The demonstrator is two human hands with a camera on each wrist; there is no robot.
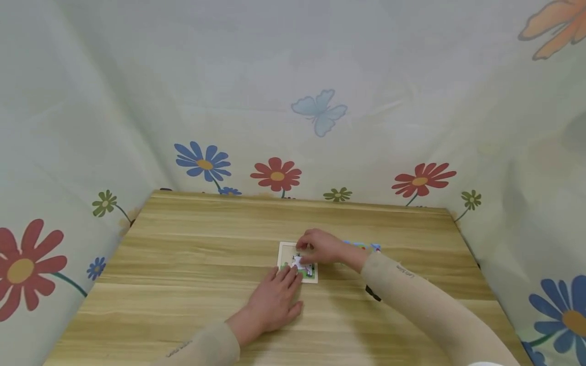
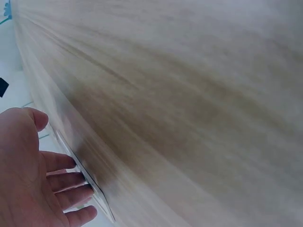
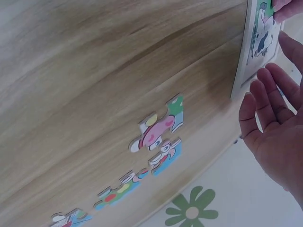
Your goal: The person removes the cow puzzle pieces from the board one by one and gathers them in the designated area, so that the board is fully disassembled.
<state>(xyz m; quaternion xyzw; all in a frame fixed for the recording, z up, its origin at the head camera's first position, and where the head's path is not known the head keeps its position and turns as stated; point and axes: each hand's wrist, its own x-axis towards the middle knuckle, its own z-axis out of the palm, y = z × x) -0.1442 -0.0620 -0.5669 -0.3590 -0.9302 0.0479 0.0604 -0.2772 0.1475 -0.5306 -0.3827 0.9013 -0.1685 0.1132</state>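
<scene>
A small jigsaw board [image 1: 280,254] with a pale rim lies on the table. The joined pieces [image 1: 309,271] in it show a white animal on green. My left hand [image 1: 273,301] rests at its near left side, with extended fingers over the lower part; the left wrist view shows those fingertips [image 2: 85,215] at the board's edge. Over the upper right part is my right hand [image 1: 324,247], its fingers loosely bent. No piece shows between them in the right wrist view, where the thumb [image 3: 289,45] is close to the picture.
Several loose jigsaw pieces lie right of the board, partly behind the right forearm in the head view. Among them are a pink piece [image 3: 158,130] and a green-and-blue piece [image 3: 120,191]. A flowered cloth [image 1: 366,127] rises behind the wooden table [image 1: 183,244].
</scene>
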